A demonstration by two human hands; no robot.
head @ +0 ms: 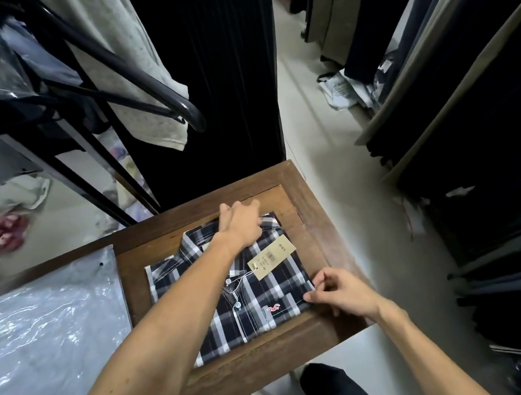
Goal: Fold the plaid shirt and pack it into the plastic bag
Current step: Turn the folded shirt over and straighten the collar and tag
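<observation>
While the left hand (241,225) presses flat on the plaid shirt (231,288), the right hand (339,291) pinches its edge; tag (271,257) (print illegible).

The left hand (241,225) covers the plaid shirt's (231,288) collar. The hang tag's (271,257) print is too small to read. The plastic bag (45,344) runs off the left edge

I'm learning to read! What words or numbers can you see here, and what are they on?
Paper tag on the plaid shirt: printed lines and a barcode, too small and blurred to read.
Top corner of the same tag: a few printed characters, upside down and too blurred to read.
Shirt chest: a small red bird logo, no words.
Plastic bag: no print visible.
</observation>
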